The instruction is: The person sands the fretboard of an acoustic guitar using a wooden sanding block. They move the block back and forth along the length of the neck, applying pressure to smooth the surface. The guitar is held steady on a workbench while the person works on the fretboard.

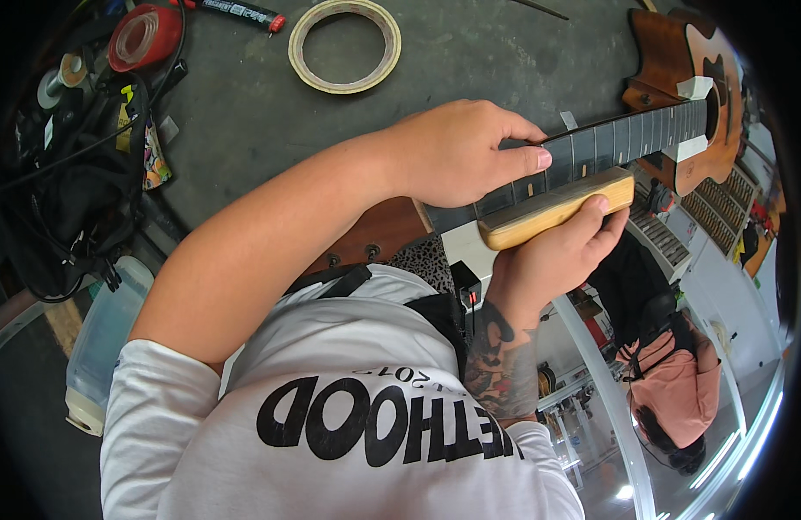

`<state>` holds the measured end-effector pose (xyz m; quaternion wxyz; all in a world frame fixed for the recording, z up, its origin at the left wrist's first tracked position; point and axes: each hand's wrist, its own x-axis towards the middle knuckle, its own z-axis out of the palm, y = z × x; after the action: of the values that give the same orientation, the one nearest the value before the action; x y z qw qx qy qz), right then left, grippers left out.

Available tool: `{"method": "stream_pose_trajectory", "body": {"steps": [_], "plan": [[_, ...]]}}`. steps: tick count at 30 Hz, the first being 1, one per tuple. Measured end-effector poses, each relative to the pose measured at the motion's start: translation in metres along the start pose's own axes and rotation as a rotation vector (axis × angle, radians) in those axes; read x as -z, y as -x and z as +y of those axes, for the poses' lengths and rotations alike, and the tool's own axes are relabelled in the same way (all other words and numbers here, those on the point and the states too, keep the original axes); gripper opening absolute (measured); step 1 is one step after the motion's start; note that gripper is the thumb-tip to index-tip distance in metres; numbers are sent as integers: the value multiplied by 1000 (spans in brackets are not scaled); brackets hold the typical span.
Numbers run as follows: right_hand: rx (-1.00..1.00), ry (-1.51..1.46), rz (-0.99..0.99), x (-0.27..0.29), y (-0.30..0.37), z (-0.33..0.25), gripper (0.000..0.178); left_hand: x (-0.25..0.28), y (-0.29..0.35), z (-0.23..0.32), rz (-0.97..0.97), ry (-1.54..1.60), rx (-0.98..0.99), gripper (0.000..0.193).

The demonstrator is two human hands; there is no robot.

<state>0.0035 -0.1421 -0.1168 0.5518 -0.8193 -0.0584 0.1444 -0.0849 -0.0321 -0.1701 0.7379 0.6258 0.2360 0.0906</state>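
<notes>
An acoustic guitar lies across the dark workbench, its brown body (pixel 678 61) at the upper right and its dark fretboard neck (pixel 626 139) running toward me. My left hand (pixel 457 152) wraps over the neck near its lower end, thumb pressed on the fretboard. My right hand (pixel 556 251) grips a long pale wooden block (pixel 548 211) and holds it against the near side of the neck. White tape pieces (pixel 695 87) sit where the neck meets the body.
A roll of beige tape (pixel 344 43) and a red tape roll (pixel 145 36) lie on the bench (pixel 262 121) at the top left, with a marker (pixel 240 10). Black bags and cables (pixel 62 199) crowd the left edge above a translucent plastic container (pixel 101 338). Another person in a pink top (pixel 674 390) is at the lower right.
</notes>
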Motion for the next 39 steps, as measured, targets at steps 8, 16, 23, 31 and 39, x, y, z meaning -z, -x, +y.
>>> {"method": "stream_pose_trajectory", "body": {"steps": [8, 16, 23, 31, 39], "plan": [[78, 52, -5, 2, 8, 13, 57, 0, 0, -2, -9, 29, 24, 52], [117, 11, -73, 8, 20, 20, 63, -5, 0, -6, 4, 44, -8, 54], [105, 21, -85, 9, 17, 17, 63, -1, 2, -1, -25, 44, 18, 54], [37, -2, -67, 1, 8, 1, 63, 1, 4, -4, -10, 3, 0, 54], [-7, -79, -40, -2, 9, 0, 59, 1, 4, -2, 3, 0, -4, 54]]}}
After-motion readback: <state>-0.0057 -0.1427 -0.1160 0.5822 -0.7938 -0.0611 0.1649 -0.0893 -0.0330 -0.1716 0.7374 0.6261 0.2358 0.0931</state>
